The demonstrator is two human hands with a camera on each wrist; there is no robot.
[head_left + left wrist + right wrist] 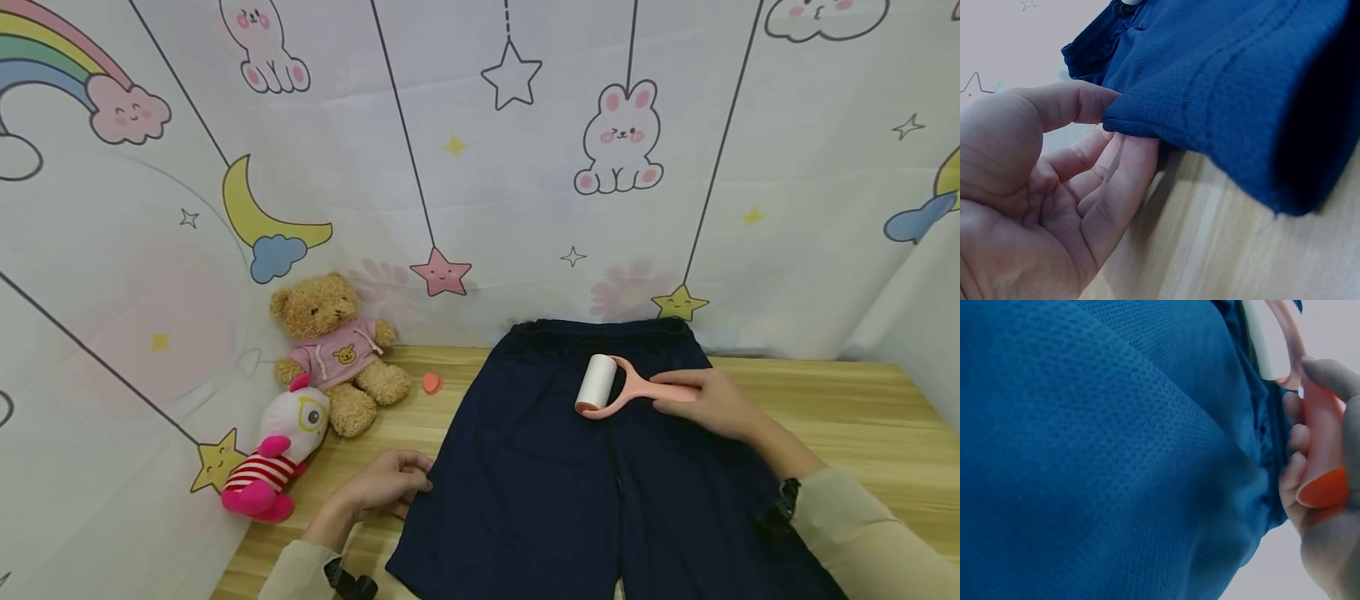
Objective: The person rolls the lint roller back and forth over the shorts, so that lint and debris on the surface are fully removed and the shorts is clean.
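Dark navy shorts point(540, 467) lie spread on the wooden table, waistband toward the back curtain. My right hand point(708, 404) grips the pink handle of a lint roller point(597, 383), whose white roll is over the upper part of the shorts, just below the waistband. The right wrist view also shows the fingers wrapped round the pink handle point(1322, 437). At the left edge of the shorts, my left hand point(390, 483) pinches the side of the leg near the hem. In the left wrist view the thumb lies above the fabric point(1222, 87) and the fingers beneath it.
A teddy bear point(330, 350) in a pink top sits at the table's back left. Before it lies a plush toy point(273, 458) in red and white stripes. A small coral piece point(432, 383) is beside the bear. A printed curtain point(525, 192) hangs behind the table point(825, 400).
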